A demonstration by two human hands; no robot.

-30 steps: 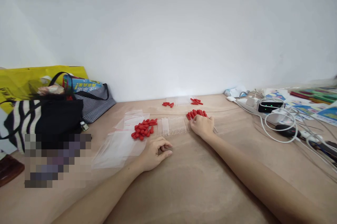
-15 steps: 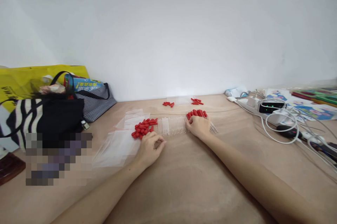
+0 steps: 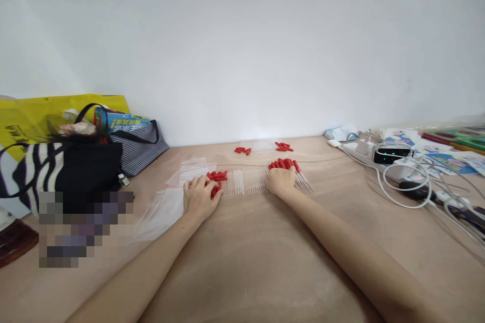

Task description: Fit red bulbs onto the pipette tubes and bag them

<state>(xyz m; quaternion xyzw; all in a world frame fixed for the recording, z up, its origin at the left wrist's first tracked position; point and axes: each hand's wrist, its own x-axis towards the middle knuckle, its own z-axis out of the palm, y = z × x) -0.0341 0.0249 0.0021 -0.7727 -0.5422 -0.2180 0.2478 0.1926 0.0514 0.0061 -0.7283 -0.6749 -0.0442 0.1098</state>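
My left hand (image 3: 200,197) lies over the left heap of red bulbs (image 3: 217,176), its fingers curved down among them; the fingertips are partly hidden. Closed at the left edge of the red-topped droppers (image 3: 282,163), my right hand (image 3: 280,181) hides whatever its fingers hold. Those droppers lie side by side, red ends toward the wall, clear stems toward me. Between the hands is a row of clear thin tubes (image 3: 247,182). Clear plastic bags (image 3: 162,212) with red lines lie left of and under my left hand.
Farther back are small red bulbs (image 3: 242,150), more clear tubes (image 3: 264,145) and another red group (image 3: 284,146). Bags (image 3: 76,171) stand at the left. A power strip (image 3: 359,153), white cables (image 3: 405,205), and printed cards (image 3: 450,161) lie at the right.
My left hand has moved left onto the red bulbs, covering more of them. My right hand has shifted slightly left and down, showing more of the droppers' stems.
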